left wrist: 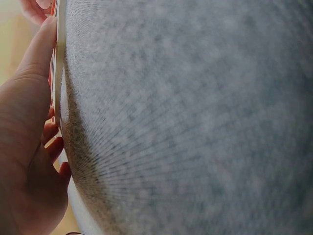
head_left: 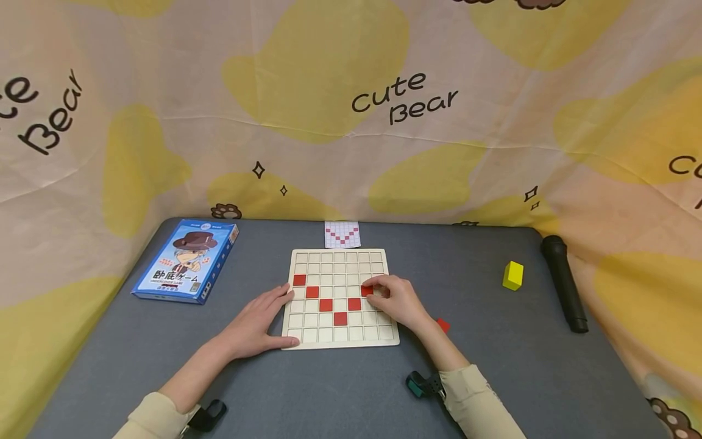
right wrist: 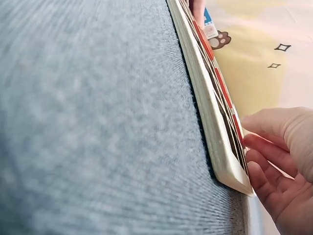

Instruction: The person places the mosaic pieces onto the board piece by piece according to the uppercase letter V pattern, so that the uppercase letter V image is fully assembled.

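Note:
A cream grid board (head_left: 340, 344) lies flat on the table, with several red square tiles (head_left: 340, 319) sitting in its cells in a V shape. Along the board's left edge rests my left hand (head_left: 255, 326), thumb on the lower left corner and fingers spread on the side. My right hand (head_left: 403, 300) is over the board's right side, thumb and index finger pinching a red tile (head_left: 367, 291) at its cell. In the right wrist view the fingertips (right wrist: 250, 142) meet the board's edge; the pinched tile is partly hidden. A pattern card (head_left: 342, 235) with a similar V lies behind the board.
Beside my right forearm lies another red piece (head_left: 443, 325), partly covered. A blue game box (head_left: 186, 262) is at the left. To the right are a yellow block (head_left: 513, 275) and a black microphone (head_left: 565, 283). A printed cloth (head_left: 329, 152) hangs behind the grey table (head_left: 351, 390).

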`<act>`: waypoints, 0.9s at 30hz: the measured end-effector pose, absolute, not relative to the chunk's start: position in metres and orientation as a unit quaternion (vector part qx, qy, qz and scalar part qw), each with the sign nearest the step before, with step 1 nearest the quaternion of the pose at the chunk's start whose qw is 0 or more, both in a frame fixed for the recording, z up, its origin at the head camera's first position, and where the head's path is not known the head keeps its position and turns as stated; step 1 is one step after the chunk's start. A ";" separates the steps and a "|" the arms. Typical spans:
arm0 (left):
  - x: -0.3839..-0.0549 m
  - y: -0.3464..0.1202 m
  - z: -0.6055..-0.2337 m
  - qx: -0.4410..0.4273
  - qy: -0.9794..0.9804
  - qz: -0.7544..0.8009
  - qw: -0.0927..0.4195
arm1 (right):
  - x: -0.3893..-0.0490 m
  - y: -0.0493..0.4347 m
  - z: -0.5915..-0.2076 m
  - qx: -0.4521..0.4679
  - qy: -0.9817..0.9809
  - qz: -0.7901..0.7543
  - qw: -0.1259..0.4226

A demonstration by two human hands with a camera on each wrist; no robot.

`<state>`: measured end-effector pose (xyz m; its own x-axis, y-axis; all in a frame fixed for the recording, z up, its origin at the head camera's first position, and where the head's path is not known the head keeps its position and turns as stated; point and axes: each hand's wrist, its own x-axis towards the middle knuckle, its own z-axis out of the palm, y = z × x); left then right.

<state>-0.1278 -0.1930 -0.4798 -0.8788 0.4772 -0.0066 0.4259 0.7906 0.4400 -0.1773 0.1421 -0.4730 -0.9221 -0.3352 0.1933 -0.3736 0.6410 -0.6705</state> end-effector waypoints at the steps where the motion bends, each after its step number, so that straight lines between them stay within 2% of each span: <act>1: -0.128 -0.193 -0.480 0.239 0.944 0.218 0.059 | -0.176 0.143 -0.473 0.192 -0.905 0.378 0.025; 27: -0.127 -0.192 -0.481 0.238 0.946 0.212 0.057 | -0.145 0.222 -0.473 0.149 -0.923 0.353 0.043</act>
<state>-0.1274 -0.1922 -0.4809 -0.8805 0.4739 -0.0078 0.4255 0.7976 0.4276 -0.1446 0.2217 -0.4726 -0.9521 -0.2445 0.1836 -0.3046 0.7066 -0.6387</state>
